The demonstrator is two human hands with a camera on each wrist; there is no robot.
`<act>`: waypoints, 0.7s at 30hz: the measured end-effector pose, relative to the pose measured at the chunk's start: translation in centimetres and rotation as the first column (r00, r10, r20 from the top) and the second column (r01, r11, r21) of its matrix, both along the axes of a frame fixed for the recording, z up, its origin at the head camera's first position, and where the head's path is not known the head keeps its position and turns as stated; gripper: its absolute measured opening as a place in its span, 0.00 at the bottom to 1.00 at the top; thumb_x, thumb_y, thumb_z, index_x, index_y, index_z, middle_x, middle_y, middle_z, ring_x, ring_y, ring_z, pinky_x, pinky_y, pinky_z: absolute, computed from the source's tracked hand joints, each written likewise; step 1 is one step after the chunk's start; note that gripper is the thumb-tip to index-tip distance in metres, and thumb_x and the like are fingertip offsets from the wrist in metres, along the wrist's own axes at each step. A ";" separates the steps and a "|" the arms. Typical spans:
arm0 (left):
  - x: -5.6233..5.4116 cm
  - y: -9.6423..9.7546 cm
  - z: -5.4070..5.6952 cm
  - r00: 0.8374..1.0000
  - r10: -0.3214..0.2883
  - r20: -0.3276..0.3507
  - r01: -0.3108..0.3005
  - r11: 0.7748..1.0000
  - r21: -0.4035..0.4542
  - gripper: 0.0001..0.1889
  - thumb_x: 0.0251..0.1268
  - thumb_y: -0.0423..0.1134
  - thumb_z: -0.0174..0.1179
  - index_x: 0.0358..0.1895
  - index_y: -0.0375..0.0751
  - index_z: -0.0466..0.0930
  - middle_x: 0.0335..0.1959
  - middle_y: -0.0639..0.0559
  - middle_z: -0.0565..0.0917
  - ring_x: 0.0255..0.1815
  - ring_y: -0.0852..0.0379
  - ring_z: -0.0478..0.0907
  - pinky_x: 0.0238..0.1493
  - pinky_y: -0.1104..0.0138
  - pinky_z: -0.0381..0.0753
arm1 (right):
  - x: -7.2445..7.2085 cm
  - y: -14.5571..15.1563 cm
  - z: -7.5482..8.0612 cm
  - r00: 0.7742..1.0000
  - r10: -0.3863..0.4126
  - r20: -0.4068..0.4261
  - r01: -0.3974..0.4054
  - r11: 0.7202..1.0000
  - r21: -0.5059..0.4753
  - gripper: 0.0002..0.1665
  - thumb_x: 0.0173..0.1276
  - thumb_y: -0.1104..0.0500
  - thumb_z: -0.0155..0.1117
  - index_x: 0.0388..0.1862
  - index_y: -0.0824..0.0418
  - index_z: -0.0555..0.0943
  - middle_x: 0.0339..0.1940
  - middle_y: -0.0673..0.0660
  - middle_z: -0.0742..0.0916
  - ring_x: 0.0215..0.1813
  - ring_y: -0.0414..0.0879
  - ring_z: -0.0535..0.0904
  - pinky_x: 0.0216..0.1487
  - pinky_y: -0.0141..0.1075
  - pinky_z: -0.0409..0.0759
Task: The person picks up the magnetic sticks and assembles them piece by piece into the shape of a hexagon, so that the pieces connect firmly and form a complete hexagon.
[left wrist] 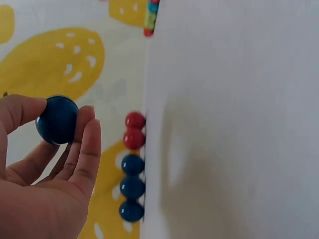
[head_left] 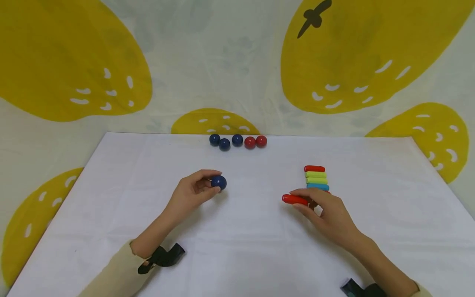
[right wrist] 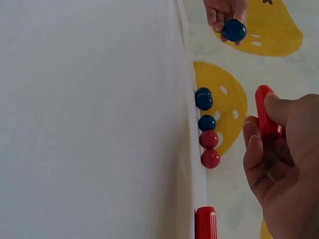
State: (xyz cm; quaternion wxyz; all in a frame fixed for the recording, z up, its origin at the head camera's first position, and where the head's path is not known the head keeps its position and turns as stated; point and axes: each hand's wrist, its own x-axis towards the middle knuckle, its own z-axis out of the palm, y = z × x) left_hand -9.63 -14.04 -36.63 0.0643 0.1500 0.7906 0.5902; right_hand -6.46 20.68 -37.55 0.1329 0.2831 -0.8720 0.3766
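My left hand [head_left: 193, 190] pinches a dark blue ball [head_left: 219, 182] between thumb and fingers, left of the middle of the white table. In the left wrist view the glossy blue ball [left wrist: 57, 120] sits at the fingertips. A short red stick [head_left: 294, 199] with rounded ends is gripped by my right hand [head_left: 330, 212], its free end pointing left. Just beyond that hand lies a stacked row of similar sticks: a red one [head_left: 314, 168], two yellow-green ones [head_left: 316, 177] and a blue one [head_left: 317, 187]. Another red piece behind the fingers is mostly hidden.
Along the table's far edge stand three blue balls [head_left: 224, 144] and two red balls [head_left: 256, 142] in a line. A white cloth covers the table [head_left: 237, 255]. Behind it hangs a pale cloth [head_left: 215, 53] with large yellow shapes. Black straps [head_left: 167, 256] sit at the wrists.
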 end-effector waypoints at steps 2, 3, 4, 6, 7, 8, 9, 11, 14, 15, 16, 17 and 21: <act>0.7 0.5 -0.2 0.999 -0.041 0.034 0.040 0.998 0.046 0.20 0.62 0.38 0.64 0.58 0.40 0.77 0.41 0.48 0.81 0.39 0.50 0.79 0.38 0.69 0.79 | -0.1 -0.7 0.1 1.000 0.022 0.018 -0.022 1.000 -0.008 0.30 0.50 0.72 0.74 0.53 0.55 0.81 0.42 0.45 0.85 0.34 0.35 0.78 0.36 0.23 0.75; 1.0 0.7 -0.3 0.997 -0.061 0.051 0.057 0.996 0.063 0.21 0.63 0.37 0.64 0.58 0.39 0.76 0.41 0.47 0.81 0.39 0.49 0.79 0.39 0.69 0.79 | -0.2 -1.0 0.2 0.999 0.036 0.025 -0.036 0.999 -0.014 0.29 0.51 0.71 0.74 0.53 0.55 0.81 0.42 0.45 0.85 0.34 0.36 0.78 0.35 0.23 0.75; 1.3 0.9 -0.4 0.995 -0.078 0.066 0.073 0.995 0.075 0.21 0.63 0.38 0.64 0.59 0.38 0.76 0.41 0.47 0.81 0.40 0.48 0.79 0.39 0.69 0.79 | -0.2 -1.3 0.2 0.998 0.046 0.033 -0.046 0.999 -0.015 0.29 0.52 0.71 0.73 0.54 0.55 0.81 0.43 0.45 0.85 0.35 0.36 0.78 0.35 0.24 0.76; 1.6 1.4 -0.7 0.990 -0.104 0.091 0.096 0.991 0.088 0.22 0.63 0.38 0.64 0.59 0.36 0.75 0.40 0.46 0.82 0.40 0.46 0.80 0.40 0.69 0.79 | -0.3 -1.9 0.2 0.997 0.062 0.048 -0.062 0.998 -0.016 0.29 0.53 0.70 0.73 0.54 0.54 0.81 0.42 0.44 0.84 0.35 0.36 0.78 0.35 0.25 0.77; 1.7 1.6 -0.9 0.989 -0.110 0.100 0.101 0.991 0.088 0.22 0.63 0.38 0.64 0.59 0.36 0.75 0.40 0.47 0.82 0.40 0.46 0.80 0.40 0.70 0.78 | -0.3 -2.2 0.3 0.996 0.068 0.055 -0.067 0.998 -0.016 0.29 0.53 0.70 0.73 0.55 0.54 0.81 0.42 0.44 0.84 0.35 0.35 0.78 0.34 0.26 0.77; 1.8 1.7 -1.0 0.988 -0.112 0.106 0.103 0.991 0.085 0.22 0.63 0.38 0.64 0.59 0.36 0.75 0.40 0.47 0.82 0.40 0.47 0.80 0.40 0.70 0.78 | -0.3 -2.5 0.3 0.995 0.073 0.062 -0.072 0.997 -0.014 0.28 0.54 0.69 0.73 0.55 0.54 0.81 0.43 0.44 0.84 0.36 0.36 0.77 0.34 0.27 0.77; 1.8 1.9 -1.0 0.988 -0.112 0.110 0.103 0.991 0.083 0.22 0.63 0.38 0.64 0.59 0.36 0.75 0.40 0.48 0.82 0.40 0.48 0.80 0.39 0.70 0.78 | -0.4 -2.8 0.3 0.995 0.075 0.070 -0.074 0.997 -0.010 0.28 0.54 0.68 0.73 0.54 0.54 0.81 0.42 0.44 0.84 0.35 0.35 0.77 0.34 0.28 0.78; 2.0 2.3 -1.2 0.986 -0.118 0.116 0.108 0.991 0.083 0.21 0.63 0.37 0.64 0.59 0.36 0.75 0.40 0.48 0.83 0.39 0.49 0.80 0.40 0.70 0.78 | -0.4 -3.3 0.3 0.993 0.075 0.095 -0.075 0.997 -0.005 0.27 0.55 0.67 0.73 0.54 0.54 0.81 0.43 0.43 0.84 0.35 0.35 0.77 0.33 0.29 0.78; 2.3 2.9 -1.2 0.982 -0.136 0.129 0.124 0.988 0.094 0.22 0.62 0.37 0.64 0.59 0.35 0.75 0.41 0.48 0.83 0.39 0.52 0.81 0.41 0.69 0.79 | -0.4 -4.0 0.4 0.988 0.069 0.137 -0.070 0.998 0.006 0.25 0.56 0.65 0.73 0.54 0.53 0.81 0.44 0.44 0.84 0.37 0.35 0.77 0.34 0.30 0.79; 2.4 3.0 -1.3 0.981 -0.143 0.131 0.131 0.986 0.100 0.22 0.62 0.37 0.64 0.59 0.35 0.75 0.42 0.48 0.83 0.39 0.52 0.81 0.41 0.69 0.79 | -0.5 -4.2 0.4 0.986 0.069 0.152 -0.071 0.997 0.007 0.24 0.56 0.64 0.73 0.54 0.53 0.81 0.43 0.44 0.84 0.37 0.35 0.77 0.34 0.30 0.79; 2.5 3.2 -1.3 0.980 -0.150 0.132 0.137 0.985 0.104 0.22 0.63 0.37 0.64 0.59 0.35 0.75 0.42 0.48 0.82 0.39 0.53 0.81 0.41 0.69 0.79 | -0.5 -4.4 0.4 0.983 0.071 0.168 -0.073 0.997 0.009 0.24 0.57 0.64 0.73 0.54 0.53 0.81 0.44 0.44 0.84 0.37 0.35 0.77 0.35 0.31 0.79; 2.6 3.3 -1.4 0.979 -0.154 0.131 0.140 0.984 0.110 0.22 0.63 0.37 0.64 0.59 0.35 0.75 0.42 0.48 0.82 0.39 0.53 0.81 0.41 0.69 0.79 | -0.6 -4.6 0.4 0.980 0.073 0.183 -0.076 0.997 0.009 0.24 0.57 0.63 0.73 0.54 0.53 0.81 0.44 0.44 0.84 0.38 0.36 0.77 0.35 0.31 0.79; 2.7 3.6 -2.0 0.979 -0.159 0.126 0.143 0.981 0.129 0.21 0.63 0.36 0.64 0.59 0.36 0.75 0.40 0.48 0.83 0.39 0.51 0.81 0.40 0.70 0.78 | -0.8 -5.2 0.1 0.970 0.091 0.226 -0.093 0.996 -0.005 0.23 0.59 0.62 0.72 0.54 0.52 0.81 0.44 0.42 0.84 0.40 0.36 0.77 0.36 0.31 0.80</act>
